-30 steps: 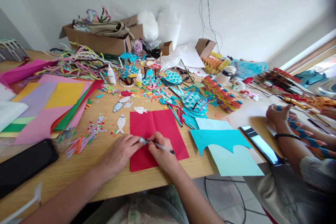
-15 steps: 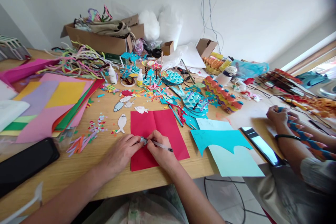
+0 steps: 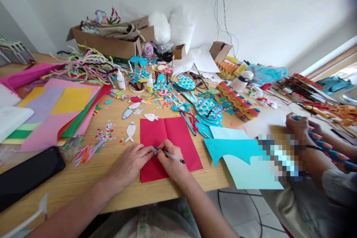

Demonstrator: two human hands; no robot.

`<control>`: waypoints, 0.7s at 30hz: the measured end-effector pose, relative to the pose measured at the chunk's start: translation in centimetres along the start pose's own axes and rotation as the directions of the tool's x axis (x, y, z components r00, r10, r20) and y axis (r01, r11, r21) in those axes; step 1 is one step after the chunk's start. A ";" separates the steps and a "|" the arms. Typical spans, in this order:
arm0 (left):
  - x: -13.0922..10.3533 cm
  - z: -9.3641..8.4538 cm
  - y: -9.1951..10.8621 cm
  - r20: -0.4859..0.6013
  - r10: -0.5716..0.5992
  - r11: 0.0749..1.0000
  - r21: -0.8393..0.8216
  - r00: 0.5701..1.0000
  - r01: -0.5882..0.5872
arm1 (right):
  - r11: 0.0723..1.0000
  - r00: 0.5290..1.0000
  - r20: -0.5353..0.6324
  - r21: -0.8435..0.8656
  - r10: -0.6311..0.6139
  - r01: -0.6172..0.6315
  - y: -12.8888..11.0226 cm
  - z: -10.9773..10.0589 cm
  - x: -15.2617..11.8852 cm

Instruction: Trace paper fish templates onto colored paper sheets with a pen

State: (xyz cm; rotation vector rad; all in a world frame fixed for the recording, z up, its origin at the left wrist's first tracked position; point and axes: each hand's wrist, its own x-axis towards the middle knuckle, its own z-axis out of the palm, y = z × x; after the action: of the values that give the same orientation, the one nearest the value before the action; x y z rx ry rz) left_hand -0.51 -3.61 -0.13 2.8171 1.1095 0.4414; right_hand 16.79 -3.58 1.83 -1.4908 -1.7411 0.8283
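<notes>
A folded sheet of red paper (image 3: 182, 134) lies opened out in front of me, its crease running down the middle. On it sits a small pale paper cut-out (image 3: 154, 150), mostly covered by my fingers. My left hand (image 3: 126, 163) rests flat, fingertips holding the cut-out down at its left side. Pinched in my right hand (image 3: 173, 161) is a pen (image 3: 175, 156), its tip at the cut-out. Just beyond the red sheet are white paper fish (image 3: 131, 131) with drawn outlines, and another fish (image 3: 151, 117) touches near its top edge.
Coloured paper sheets (image 3: 71, 100) and a black phone (image 3: 33, 174) lie left. Paper scraps (image 3: 104, 132), glue bottles (image 3: 121, 80) and blue paper crafts (image 3: 208, 108) spread behind. Turquoise paper (image 3: 231, 147) lies right, near another person's hands (image 3: 297, 124) holding a patterned strip.
The view has shifted slightly, so everything sits a little lower and to the right. Both hands keep nearly the same pose, with the pen still at the cut-out.
</notes>
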 end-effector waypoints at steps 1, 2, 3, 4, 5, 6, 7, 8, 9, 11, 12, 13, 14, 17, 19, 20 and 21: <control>0.0 0.1 0.0 -0.003 0.002 1.000 0.006 1.000 -0.002 | 1.000 1.000 -0.002 0.001 -0.003 0.003 0.0 0.0 0.0; 0.0 0.2 -0.1 -0.009 0.002 1.000 0.009 1.000 -0.001 | 1.000 1.000 -0.003 0.003 -0.005 0.005 -0.1 0.0 0.0; -0.1 0.3 -0.1 -0.015 0.001 1.000 0.010 1.000 -0.001 | 1.000 1.000 -0.003 0.004 -0.006 0.006 -0.1 0.0 0.0; -0.1 0.4 -0.1 -0.020 -0.001 1.000 0.008 1.000 0.001 | 1.000 1.000 -0.004 0.005 -0.004 0.004 -0.1 0.0 0.0; -0.2 0.5 -0.1 -0.024 -0.004 1.000 0.006 1.000 0.004 | 1.000 1.000 -0.005 0.006 -0.002 0.002 -0.1 0.1 0.0; -0.2 0.5 -0.1 -0.026 -0.005 1.000 0.004 1.000 0.005 | 1.000 1.000 -0.006 0.007 -0.001 0.001 -0.1 0.1 0.1; -0.2 0.6 -0.1 -0.027 -0.007 1.000 0.002 1.000 0.008 | 1.000 1.000 -0.010 0.006 -0.001 0.001 -0.1 0.1 0.1; -0.3 0.7 -0.1 -0.026 -0.011 1.000 0.000 1.000 0.011 | 1.000 1.000 -0.014 0.001 -0.002 0.002 -0.1 0.1 0.1; -0.3 0.7 -0.1 -0.026 -0.014 1.000 -0.003 1.000 0.014 | 1.000 1.000 -0.019 -0.007 -0.004 0.004 -0.1 0.1 0.1; -0.3 0.7 -0.1 -0.026 -0.022 1.000 -0.011 0.999 0.021 | 1.000 1.000 -0.028 -0.024 -0.007 0.007 -0.1 0.1 0.1; -0.3 0.7 -0.1 -0.027 -0.024 1.000 -0.017 0.999 0.024 | 1.000 1.000 -0.030 -0.030 -0.007 0.006 -0.2 0.1 0.1; -0.3 0.7 -0.1 -0.027 -0.026 0.999 -0.021 0.999 0.026 | 0.999 1.000 -0.031 -0.033 -0.005 0.004 -0.2 0.1 0.1; -0.3 0.7 -0.1 -0.029 -0.025 0.999 -0.023 0.999 0.025 | 0.999 1.000 -0.030 -0.034 -0.002 0.001 -0.2 0.1 0.2; -0.4 0.7 -0.1 -0.042 -0.015 1.000 -0.014 0.999 0.015 | 0.999 1.000 -0.019 -0.033 0.010 -0.011 -0.4 0.1 0.3; -0.4 0.8 -0.1 -0.050 -0.011 1.000 -0.003 0.999 0.011 | 0.999 1.000 -0.012 -0.034 0.012 -0.012 -0.5 0.1 0.4; -0.4 0.8 -0.1 -0.052 -0.009 1.000 0.001 0.999 0.009 | 0.999 1.000 -0.008 -0.033 0.011 -0.011 -0.5 0.2 0.5; -0.4 0.8 -0.1 -0.050 -0.009 1.000 0.002 0.999 0.010 | 0.999 1.000 -0.005 -0.031 0.009 -0.009 -0.6 0.2 0.5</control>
State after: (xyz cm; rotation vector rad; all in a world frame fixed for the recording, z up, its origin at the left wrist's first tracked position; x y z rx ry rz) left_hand -0.63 -3.76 -1.04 2.8162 1.1327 0.5134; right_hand 16.24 -3.14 2.21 -1.5211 -1.7522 0.8054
